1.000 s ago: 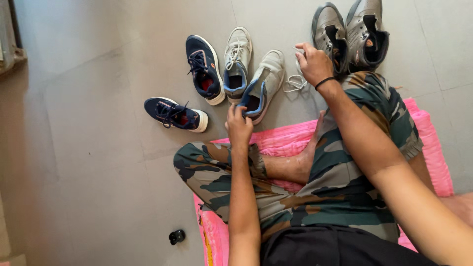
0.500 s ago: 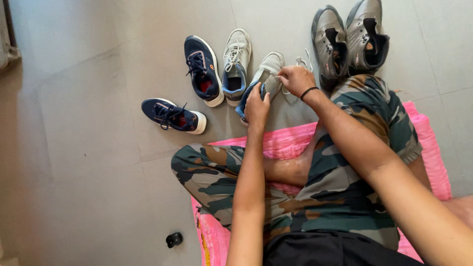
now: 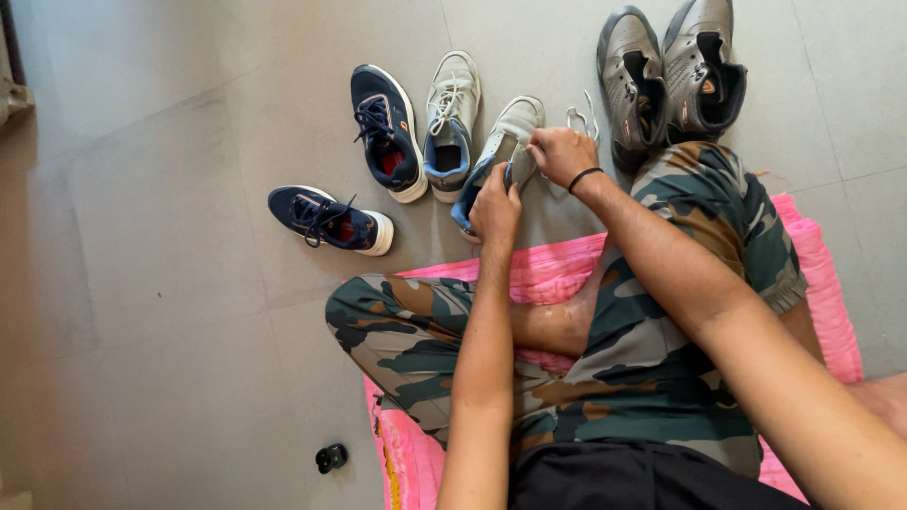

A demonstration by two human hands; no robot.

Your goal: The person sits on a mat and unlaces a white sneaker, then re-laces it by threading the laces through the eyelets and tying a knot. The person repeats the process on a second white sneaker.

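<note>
I sit cross-legged in camouflage trousers on a pink mat [image 3: 831, 283]. My left hand [image 3: 494, 205] grips the heel end of a light grey shoe with blue lining [image 3: 505, 132] that lies on the floor in front of me. My right hand [image 3: 559, 154], with a black band on the wrist, holds the same shoe at its tongue. A loose white lace [image 3: 579, 118] trails on the floor just beyond my right hand.
A matching grey shoe [image 3: 452, 123] and a navy shoe [image 3: 387, 132] stand left of the held one. Another navy shoe [image 3: 326, 219] lies on its side further left. A pair of dark grey shoes [image 3: 673, 71] stands at the top right. A small black object [image 3: 331, 458] lies near my knee.
My right hand came left from beside the dark grey pair onto the light grey shoe. My left hand reached forward and took hold of its heel end.
</note>
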